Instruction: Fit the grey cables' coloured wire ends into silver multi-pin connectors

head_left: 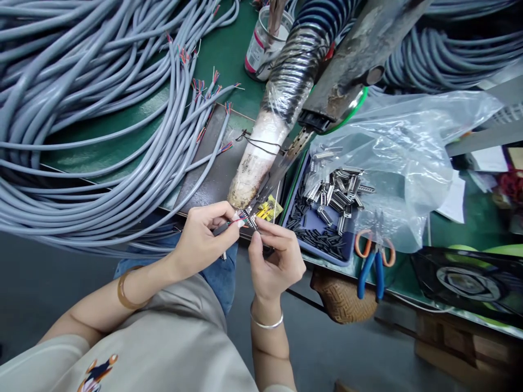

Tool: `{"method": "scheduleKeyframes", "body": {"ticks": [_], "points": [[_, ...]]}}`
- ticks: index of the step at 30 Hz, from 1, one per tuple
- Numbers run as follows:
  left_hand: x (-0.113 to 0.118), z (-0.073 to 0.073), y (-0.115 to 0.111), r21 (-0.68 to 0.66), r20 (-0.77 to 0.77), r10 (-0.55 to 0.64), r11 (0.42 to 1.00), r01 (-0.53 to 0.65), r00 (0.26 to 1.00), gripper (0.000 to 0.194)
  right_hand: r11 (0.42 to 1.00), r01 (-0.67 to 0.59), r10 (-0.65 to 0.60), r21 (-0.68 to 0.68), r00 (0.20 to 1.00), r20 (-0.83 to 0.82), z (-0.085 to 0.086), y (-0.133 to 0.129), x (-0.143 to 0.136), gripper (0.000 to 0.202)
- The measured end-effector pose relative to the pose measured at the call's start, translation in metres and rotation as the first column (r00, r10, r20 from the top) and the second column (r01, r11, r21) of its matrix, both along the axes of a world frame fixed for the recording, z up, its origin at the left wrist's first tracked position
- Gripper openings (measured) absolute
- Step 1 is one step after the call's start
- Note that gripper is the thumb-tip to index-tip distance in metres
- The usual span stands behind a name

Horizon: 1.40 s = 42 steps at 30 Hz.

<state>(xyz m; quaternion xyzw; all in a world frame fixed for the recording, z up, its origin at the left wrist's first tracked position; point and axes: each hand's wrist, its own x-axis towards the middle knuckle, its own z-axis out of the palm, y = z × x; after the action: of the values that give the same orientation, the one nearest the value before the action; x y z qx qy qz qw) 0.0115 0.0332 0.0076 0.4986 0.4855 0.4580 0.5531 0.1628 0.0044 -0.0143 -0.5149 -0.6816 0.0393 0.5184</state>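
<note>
Between the fingers of my left hand (208, 234) is the end of a cable, its thin coloured wires (237, 220) fanning out at the fingertips. A small metal multi-pin connector (248, 218) sits right at these wires, between the two hands. My right hand (278, 253) is closed in a pinch at the connector's near side; what lies between its fingertips is too small to make out. Just above the connector is the dirty, pale mouth of a wrapped hose (245, 182). A yellow piece (268, 209) lies just behind my right fingers.
Bundled grey cables (134, 163) with stripped ends cover the left. On the right, a blue tray (351, 247) holds metal connectors and black sleeves under a plastic bag (392, 147). Blue-handled pliers (371, 272) and orange-handled scissors (392, 256) hang over the edge. A metal arm (355, 60) slants overhead.
</note>
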Motion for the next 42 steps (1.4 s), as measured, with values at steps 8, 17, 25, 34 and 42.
{"method": "scheduleKeyframes", "body": {"ticks": [8,17,25,34,42], "points": [[0.002,0.003,0.001,0.077,-0.062,0.059,0.996,-0.054,0.996,0.015,1.0,-0.008,0.008,0.009,1.0,-0.004,0.002,0.004,0.001,0.018],[0.001,0.006,-0.001,0.034,-0.021,0.057,0.998,-0.057,0.998,0.014,1.0,0.003,-0.003,0.022,1.0,0.024,0.005,0.002,0.0,0.017],[0.0,0.007,0.0,-0.098,0.119,0.041,0.995,-0.029,0.992,0.014,0.997,0.013,-0.019,0.075,0.996,0.088,0.001,-0.001,0.002,0.019],[-0.007,0.004,-0.007,-0.231,0.263,-0.05,0.967,0.113,0.963,0.022,0.967,-0.121,0.061,-0.224,0.964,-0.258,0.015,-0.011,0.006,0.008],[-0.005,-0.001,-0.012,-0.203,0.23,-0.031,0.976,0.079,0.973,0.018,0.997,0.024,-0.035,-0.07,0.986,-0.162,0.009,-0.015,0.004,0.01]]}}
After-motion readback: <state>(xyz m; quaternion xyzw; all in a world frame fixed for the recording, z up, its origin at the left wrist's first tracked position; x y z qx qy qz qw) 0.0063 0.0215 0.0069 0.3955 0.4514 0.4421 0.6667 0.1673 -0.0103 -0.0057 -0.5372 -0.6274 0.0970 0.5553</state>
